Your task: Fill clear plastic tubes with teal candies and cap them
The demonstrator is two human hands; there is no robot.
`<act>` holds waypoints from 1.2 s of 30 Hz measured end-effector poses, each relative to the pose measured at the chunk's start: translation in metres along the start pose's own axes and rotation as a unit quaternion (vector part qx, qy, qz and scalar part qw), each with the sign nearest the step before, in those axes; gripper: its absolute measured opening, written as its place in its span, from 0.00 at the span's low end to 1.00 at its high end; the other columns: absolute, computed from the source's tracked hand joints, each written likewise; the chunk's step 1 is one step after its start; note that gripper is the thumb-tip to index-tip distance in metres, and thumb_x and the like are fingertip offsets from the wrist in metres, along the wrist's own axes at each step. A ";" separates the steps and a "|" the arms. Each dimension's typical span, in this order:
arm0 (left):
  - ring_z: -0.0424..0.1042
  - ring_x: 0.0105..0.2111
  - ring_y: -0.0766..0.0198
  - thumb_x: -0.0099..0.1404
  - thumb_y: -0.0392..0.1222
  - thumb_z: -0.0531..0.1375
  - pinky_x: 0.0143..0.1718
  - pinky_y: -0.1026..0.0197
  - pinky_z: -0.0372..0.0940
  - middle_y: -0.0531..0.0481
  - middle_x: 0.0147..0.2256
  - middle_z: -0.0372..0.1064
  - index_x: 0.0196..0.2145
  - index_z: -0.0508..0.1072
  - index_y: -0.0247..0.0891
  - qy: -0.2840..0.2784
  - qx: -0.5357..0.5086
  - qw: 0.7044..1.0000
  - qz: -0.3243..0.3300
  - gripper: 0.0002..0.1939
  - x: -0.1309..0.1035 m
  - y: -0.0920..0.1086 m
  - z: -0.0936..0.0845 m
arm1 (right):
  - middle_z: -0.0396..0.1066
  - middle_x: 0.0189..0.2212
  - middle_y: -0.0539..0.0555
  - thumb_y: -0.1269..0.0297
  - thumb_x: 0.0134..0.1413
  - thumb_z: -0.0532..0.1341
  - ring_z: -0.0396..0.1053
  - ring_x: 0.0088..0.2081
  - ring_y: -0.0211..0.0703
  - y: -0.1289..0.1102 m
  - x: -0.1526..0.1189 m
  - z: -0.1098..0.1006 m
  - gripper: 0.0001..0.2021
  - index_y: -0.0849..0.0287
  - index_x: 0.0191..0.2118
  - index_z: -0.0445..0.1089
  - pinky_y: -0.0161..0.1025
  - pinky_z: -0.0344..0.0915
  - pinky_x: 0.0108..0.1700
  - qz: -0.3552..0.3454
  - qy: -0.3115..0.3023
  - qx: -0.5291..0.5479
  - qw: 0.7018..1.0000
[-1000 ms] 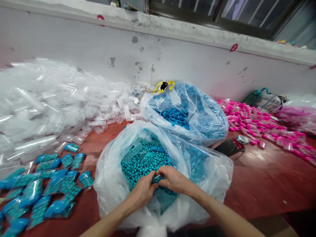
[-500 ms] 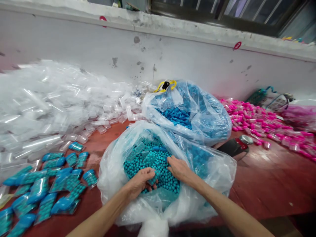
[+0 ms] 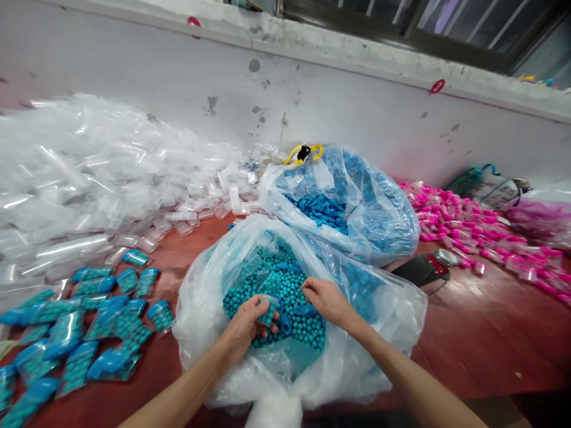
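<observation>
A clear plastic bag [image 3: 200,291] full of turquoise beads [image 3: 292,291] stands open in front of me. My left hand [image 3: 250,321] grips a small clear container [image 3: 267,310] with turquoise beads in it, above the left part of the heap. My right hand [image 3: 328,300] is over the right side of the beads, fingers curled and pressed together; what they hold, if anything, is hidden. Several blue caps lie on the beads, one cap [image 3: 284,324] close to my left fingertips and another cap [image 3: 306,310] below my right fingers.
Behind is another bag [image 3: 383,220] holding blue caps [image 3: 319,211]. Filled, capped containers [image 3: 69,333] lie left, below a heap of clear containers [image 3: 111,172]. Pink-capped containers [image 3: 482,226] and a dark device with a round metal top [image 3: 445,257] are right, on the red table [image 3: 482,333].
My left hand has lifted the container slightly off the beads, and its bead filling shows more clearly. Blue caps now show on the beads between my hands. The right hand has shifted only slightly.
</observation>
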State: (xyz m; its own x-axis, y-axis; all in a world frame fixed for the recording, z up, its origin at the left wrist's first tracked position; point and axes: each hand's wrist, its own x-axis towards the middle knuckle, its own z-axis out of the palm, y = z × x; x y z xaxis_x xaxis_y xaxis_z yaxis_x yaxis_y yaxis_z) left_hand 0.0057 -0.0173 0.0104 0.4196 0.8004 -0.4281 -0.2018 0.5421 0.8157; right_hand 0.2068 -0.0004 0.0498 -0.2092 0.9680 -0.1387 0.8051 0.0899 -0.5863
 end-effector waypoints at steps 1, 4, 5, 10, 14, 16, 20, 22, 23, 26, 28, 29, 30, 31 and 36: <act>0.69 0.21 0.69 0.56 0.51 0.57 0.18 0.69 0.54 0.51 0.27 0.69 0.34 0.62 0.36 0.011 -0.006 1.000 0.015 0.16 -0.001 0.002 0.000 | 0.68 0.24 0.50 0.66 0.55 0.49 0.65 0.28 0.38 -0.008 -0.002 0.003 0.12 0.59 0.29 0.67 0.34 0.56 0.31 0.003 -0.007 -0.029 1.000; 0.68 0.21 0.70 0.57 0.50 0.57 0.19 0.68 0.54 0.52 0.27 0.69 0.35 0.62 0.36 0.034 -0.022 0.998 0.044 0.15 -0.002 0.005 -0.003 | 0.70 0.28 0.52 0.58 0.54 0.54 0.67 0.31 0.42 -0.028 -0.010 0.014 0.11 0.59 0.36 0.67 0.35 0.56 0.31 -0.001 -0.040 -0.105 0.994; 0.68 0.21 0.69 0.56 0.50 0.57 0.19 0.68 0.55 0.53 0.27 0.68 0.34 0.62 0.37 0.039 -0.025 0.998 0.044 0.15 -0.003 0.005 -0.003 | 0.70 0.31 0.52 0.58 0.54 0.55 0.67 0.33 0.43 -0.032 -0.013 0.016 0.12 0.59 0.40 0.66 0.35 0.56 0.31 -0.024 -0.054 -0.123 0.991; 0.66 0.19 0.70 0.55 0.52 0.58 0.17 0.69 0.52 0.54 0.26 0.68 0.35 0.62 0.37 0.048 -0.023 0.998 0.040 0.17 -0.002 0.000 -0.006 | 0.66 0.35 0.50 0.71 0.59 0.48 0.65 0.33 0.39 -0.032 -0.026 0.021 0.14 0.49 0.48 0.61 0.33 0.56 0.28 -0.206 -0.085 -0.233 0.947; 0.65 0.16 0.71 0.53 0.52 0.59 0.15 0.70 0.50 0.54 0.25 0.69 0.40 0.61 0.37 0.057 -0.020 0.998 0.031 0.21 -0.002 -0.001 -0.006 | 0.64 0.33 0.53 0.71 0.59 0.49 0.65 0.32 0.41 -0.025 -0.027 0.036 0.09 0.54 0.40 0.65 0.34 0.57 0.26 -0.238 -0.080 -0.327 0.911; 0.64 0.15 0.71 0.52 0.52 0.59 0.14 0.70 0.50 0.55 0.24 0.68 0.40 0.60 0.37 0.055 -0.013 0.998 0.022 0.22 -0.002 -0.002 -0.006 | 0.65 0.33 0.54 0.73 0.57 0.50 0.67 0.32 0.42 -0.022 -0.025 0.044 0.08 0.58 0.36 0.65 0.34 0.58 0.26 -0.215 -0.082 -0.349 0.908; 0.64 0.15 0.71 0.52 0.53 0.58 0.13 0.71 0.50 0.55 0.23 0.68 0.40 0.59 0.38 0.045 0.019 0.999 0.011 0.22 -0.001 -0.007 -0.007 | 0.68 0.32 0.57 0.78 0.55 0.50 0.68 0.30 0.43 -0.022 -0.023 0.048 0.10 0.63 0.40 0.64 0.36 0.59 0.25 -0.167 -0.081 -0.377 0.907; 0.64 0.15 0.72 0.52 0.53 0.58 0.13 0.71 0.50 0.55 0.23 0.68 0.40 0.59 0.38 0.044 0.046 0.998 0.010 0.22 0.000 -0.010 -0.008 | 0.69 0.31 0.58 0.80 0.54 0.50 0.68 0.29 0.43 -0.023 -0.021 0.043 0.11 0.64 0.40 0.64 0.36 0.59 0.25 -0.151 -0.088 -0.384 0.907; 0.63 0.15 0.72 0.51 0.53 0.58 0.13 0.71 0.50 0.56 0.23 0.67 0.40 0.59 0.38 0.043 0.060 0.997 0.012 0.23 0.000 -0.011 -0.008 | 0.69 0.31 0.58 0.80 0.54 0.50 0.68 0.29 0.43 -0.024 -0.020 0.040 0.11 0.64 0.39 0.65 0.36 0.58 0.26 -0.146 -0.087 -0.383 0.908; 0.63 0.16 0.73 0.50 0.54 0.59 0.13 0.72 0.51 0.57 0.23 0.66 0.40 0.59 0.38 0.032 0.088 0.995 0.023 0.25 0.001 -0.014 -0.007 | 0.68 0.32 0.57 0.76 0.54 0.52 0.67 0.33 0.44 -0.025 -0.016 0.026 0.08 0.60 0.33 0.66 0.36 0.57 0.28 -0.129 -0.049 -0.363 0.922; 0.63 0.16 0.72 0.49 0.55 0.59 0.14 0.71 0.52 0.57 0.24 0.65 0.40 0.59 0.38 0.023 0.099 0.994 0.031 0.26 0.001 -0.014 -0.006 | 0.67 0.35 0.57 0.72 0.54 0.54 0.65 0.37 0.46 -0.026 -0.014 0.019 0.05 0.59 0.31 0.67 0.36 0.57 0.32 -0.110 -0.005 -0.334 0.936; 0.63 0.17 0.72 0.49 0.56 0.59 0.14 0.71 0.52 0.57 0.24 0.65 0.40 0.60 0.38 0.019 0.106 0.994 0.034 0.26 0.000 -0.014 -0.005 | 0.67 0.35 0.57 0.71 0.54 0.55 0.65 0.38 0.46 -0.025 -0.013 0.018 0.04 0.59 0.31 0.66 0.36 0.57 0.33 -0.101 0.002 -0.305 0.947; 0.63 0.17 0.72 0.49 0.56 0.59 0.14 0.71 0.52 0.57 0.24 0.64 0.40 0.60 0.38 0.015 0.113 0.993 0.038 0.26 0.000 -0.014 -0.004 | 0.68 0.34 0.56 0.69 0.55 0.55 0.65 0.38 0.45 -0.025 -0.013 0.017 0.04 0.60 0.32 0.66 0.36 0.57 0.34 -0.095 -0.006 -0.264 0.960; 0.63 0.17 0.72 0.49 0.57 0.59 0.14 0.71 0.52 0.57 0.23 0.64 0.39 0.60 0.38 0.011 0.121 0.992 0.042 0.25 0.000 -0.013 -0.004 | 0.68 0.33 0.55 0.68 0.56 0.54 0.65 0.37 0.43 -0.024 -0.013 0.018 0.04 0.60 0.32 0.66 0.35 0.57 0.34 -0.095 -0.022 -0.213 0.972; 0.61 0.16 0.74 0.49 0.59 0.59 0.14 0.71 0.51 0.60 0.22 0.60 0.37 0.60 0.38 -0.006 0.126 0.991 0.054 0.25 -0.001 -0.013 -0.004 | 0.69 0.26 0.49 0.68 0.57 0.50 0.67 0.29 0.36 -0.019 -0.014 0.025 0.07 0.59 0.35 0.65 0.30 0.57 0.30 -0.104 -0.110 0.031 0.988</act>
State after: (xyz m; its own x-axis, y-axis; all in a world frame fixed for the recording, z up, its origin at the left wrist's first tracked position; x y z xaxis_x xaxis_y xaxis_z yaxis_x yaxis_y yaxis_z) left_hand 0.0043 -0.0244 -0.0008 0.4190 0.8459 -0.3300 -0.0198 0.3719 0.9281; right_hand 0.1807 -0.0217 0.0424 -0.4877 0.8551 -0.1758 0.6981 0.2611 -0.6667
